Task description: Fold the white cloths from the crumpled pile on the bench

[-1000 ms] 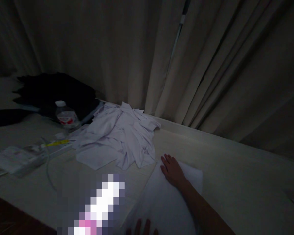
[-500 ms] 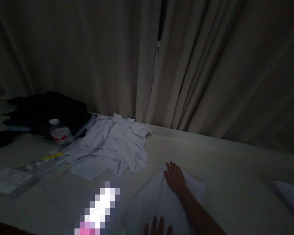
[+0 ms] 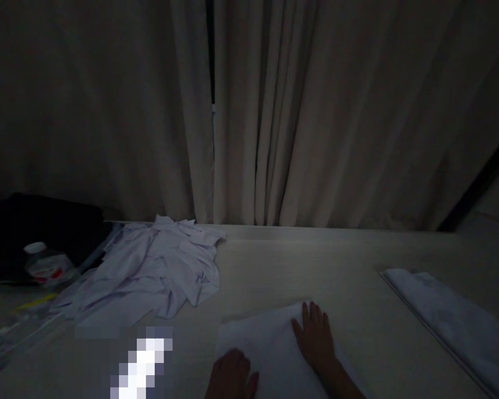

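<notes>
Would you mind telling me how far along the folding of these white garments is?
Looks done: one folded white piece lies flat at the right of the table. In hand: the left hand and right hand both press flat on a white garment at the near edge. Left: a crumpled white pile sits unfolded further left.

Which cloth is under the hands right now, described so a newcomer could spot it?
Start at the pale table in front of the curtain. At its near edge lies a flat white folded cloth, with the left hand and right hand on it. Unlike the crumpled white garment pile, it lies smooth.
</notes>
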